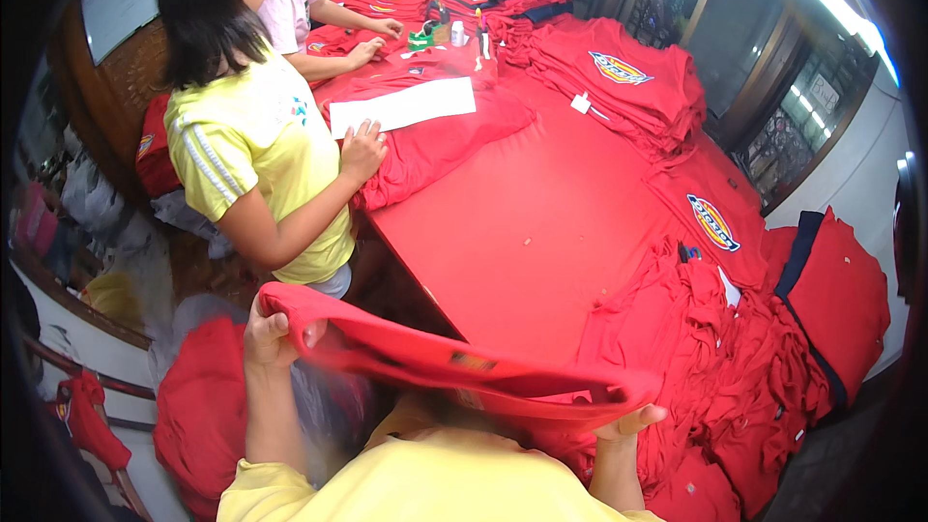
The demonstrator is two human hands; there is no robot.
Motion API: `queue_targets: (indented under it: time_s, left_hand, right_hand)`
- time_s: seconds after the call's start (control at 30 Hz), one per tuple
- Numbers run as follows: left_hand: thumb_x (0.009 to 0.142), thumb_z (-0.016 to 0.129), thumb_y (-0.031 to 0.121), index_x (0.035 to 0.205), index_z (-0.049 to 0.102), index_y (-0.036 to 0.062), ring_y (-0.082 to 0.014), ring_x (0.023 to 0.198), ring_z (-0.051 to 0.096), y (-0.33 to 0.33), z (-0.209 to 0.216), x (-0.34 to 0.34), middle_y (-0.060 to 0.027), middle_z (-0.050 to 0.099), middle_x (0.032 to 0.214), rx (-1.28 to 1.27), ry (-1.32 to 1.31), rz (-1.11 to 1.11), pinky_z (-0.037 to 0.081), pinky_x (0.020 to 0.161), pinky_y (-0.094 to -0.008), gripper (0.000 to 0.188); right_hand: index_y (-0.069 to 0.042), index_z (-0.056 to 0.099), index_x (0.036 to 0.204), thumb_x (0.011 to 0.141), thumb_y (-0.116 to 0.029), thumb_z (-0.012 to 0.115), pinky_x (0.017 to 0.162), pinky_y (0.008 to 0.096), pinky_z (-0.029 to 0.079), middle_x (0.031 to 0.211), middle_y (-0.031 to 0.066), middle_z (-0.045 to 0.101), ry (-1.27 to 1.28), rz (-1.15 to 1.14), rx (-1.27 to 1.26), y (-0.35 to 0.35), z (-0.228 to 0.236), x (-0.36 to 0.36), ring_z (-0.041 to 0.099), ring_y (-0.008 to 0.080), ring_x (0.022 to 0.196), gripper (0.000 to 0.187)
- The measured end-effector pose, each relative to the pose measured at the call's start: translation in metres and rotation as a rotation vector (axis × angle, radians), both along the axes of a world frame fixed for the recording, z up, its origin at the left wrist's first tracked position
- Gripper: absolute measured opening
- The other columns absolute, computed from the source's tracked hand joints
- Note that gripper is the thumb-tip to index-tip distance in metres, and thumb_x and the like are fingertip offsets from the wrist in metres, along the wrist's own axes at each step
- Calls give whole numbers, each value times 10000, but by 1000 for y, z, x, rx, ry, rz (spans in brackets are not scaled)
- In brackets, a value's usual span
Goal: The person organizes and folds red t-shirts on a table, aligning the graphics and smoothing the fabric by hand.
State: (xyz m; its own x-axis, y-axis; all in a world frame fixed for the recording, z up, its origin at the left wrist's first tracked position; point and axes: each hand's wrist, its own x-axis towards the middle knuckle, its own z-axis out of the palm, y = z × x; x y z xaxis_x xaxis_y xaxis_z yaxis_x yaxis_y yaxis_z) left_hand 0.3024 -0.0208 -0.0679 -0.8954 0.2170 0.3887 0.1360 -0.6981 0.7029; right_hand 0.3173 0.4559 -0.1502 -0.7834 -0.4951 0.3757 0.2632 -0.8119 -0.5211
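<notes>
Left hand (268,333), right hand (628,422) gripping stretched red fabric garment (416,350), aloft; printed red shirts (648,106) stacked, crumpled red cloth heap (667,329) unstacked

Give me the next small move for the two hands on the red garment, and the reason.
I'd probably lower the red garment onto the red table and smooth it: the left hand and right hand hold it up by its two ends, off any surface, with the tabletop just ahead.
</notes>
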Motion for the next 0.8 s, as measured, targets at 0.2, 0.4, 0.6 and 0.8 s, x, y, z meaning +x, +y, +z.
queue_targets:
  time_s: [0.2,0.4,0.6,0.8]
  left_hand:
    - [778,745,63,997,654,-53,-171,867,662,13,2,-69,-107,695,936,-66,-194,4,519,801,-305,264]
    - [772,736,34,977,639,-72,-196,865,667,18,9,-142,-113,694,934,-142,-276,-81,529,804,-324,250]
    - [794,674,60,1143,508,-51,-232,985,618,26,45,-246,-140,578,1118,-115,-17,-91,496,881,-371,402]
    - [816,612,86,1308,377,-31,-268,1106,569,47,44,-297,-167,462,1302,-34,325,-419,463,958,-419,558]
  right_hand:
    - [-25,566,1236,950,-508,448,712,368,502,1123,145,659,-240,-626,55,-14,26,-12,650,252,938,573]
    - [-26,592,1160,995,-300,414,934,381,488,1122,120,655,-566,-723,133,-14,63,-34,613,234,1077,366]
    - [-10,510,1132,882,-96,527,876,382,519,1083,76,606,77,-1500,539,-7,110,1,606,213,993,265]
    - [-75,488,1218,895,-100,545,905,395,484,1116,85,595,784,-1050,-101,0,138,-30,590,219,1025,328]
